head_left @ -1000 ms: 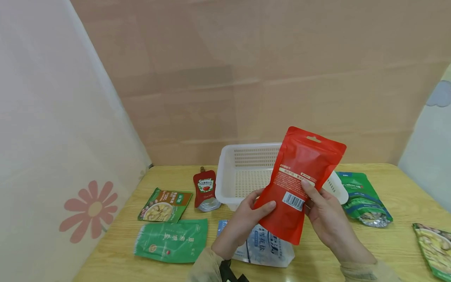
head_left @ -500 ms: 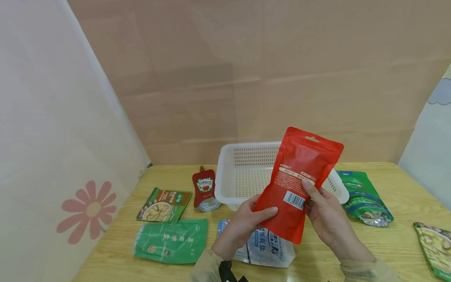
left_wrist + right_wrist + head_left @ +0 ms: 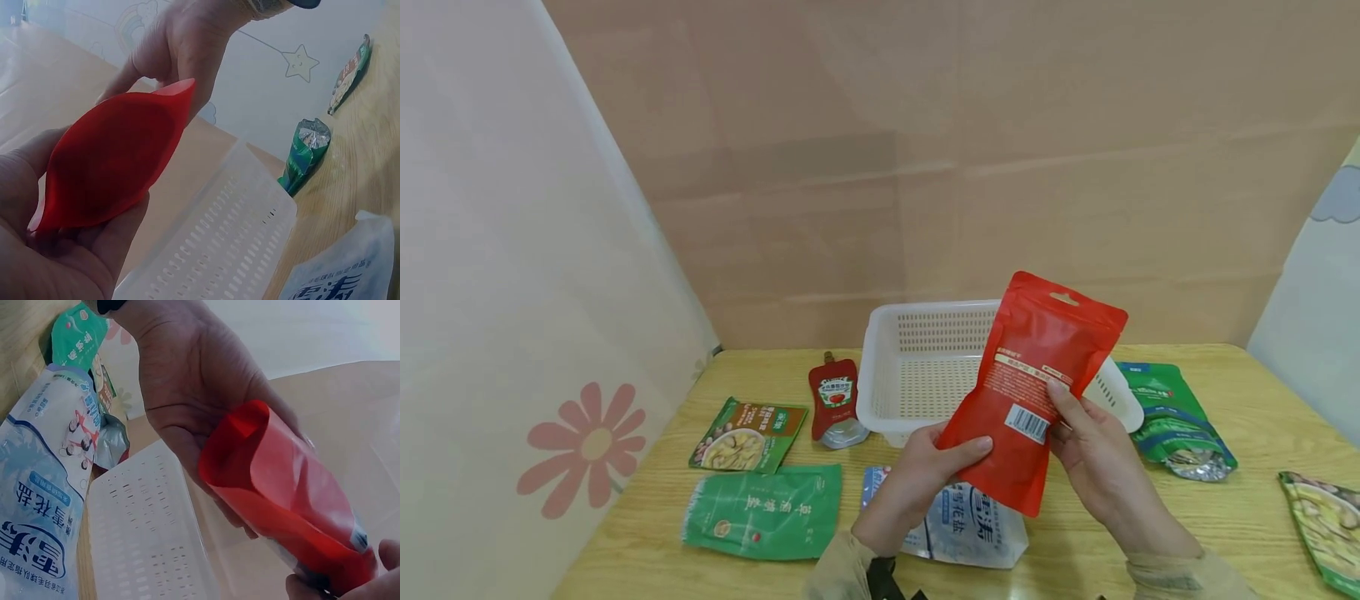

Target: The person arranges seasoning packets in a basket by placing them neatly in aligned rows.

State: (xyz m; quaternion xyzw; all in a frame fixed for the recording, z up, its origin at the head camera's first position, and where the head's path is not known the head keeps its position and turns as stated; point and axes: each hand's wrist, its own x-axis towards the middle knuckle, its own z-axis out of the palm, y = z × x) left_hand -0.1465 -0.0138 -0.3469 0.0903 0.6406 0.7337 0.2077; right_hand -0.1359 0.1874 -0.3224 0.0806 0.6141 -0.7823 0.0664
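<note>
A red pouch [image 3: 1030,392] with a hang hole, printed text and a barcode is held tilted in the air between both hands. My left hand [image 3: 913,475] grips its lower left edge, thumb across the printed face. On the right side my right hand [image 3: 1097,467] pinches it, thumb on the face near the barcode and fingers behind. Its bottom gusset [image 3: 119,156] bulges rounded in the left wrist view. Behind the pouch stands a white slotted basket [image 3: 880,358], partly hidden. Beneath the left hand lies a blue-and-white salt bag [image 3: 977,525].
Left on the wooden table [image 3: 647,517] lie a red ketchup pouch [image 3: 835,396], a brown-green soup packet [image 3: 748,437] and a green bag [image 3: 763,512]. Right of the basket is a green-and-silver pouch [image 3: 1176,421]. Another food packet [image 3: 1326,525] lies at the right edge.
The red pouch has shifted very slightly to the left at its top. Both hands keep their hold in nearly the same place.
</note>
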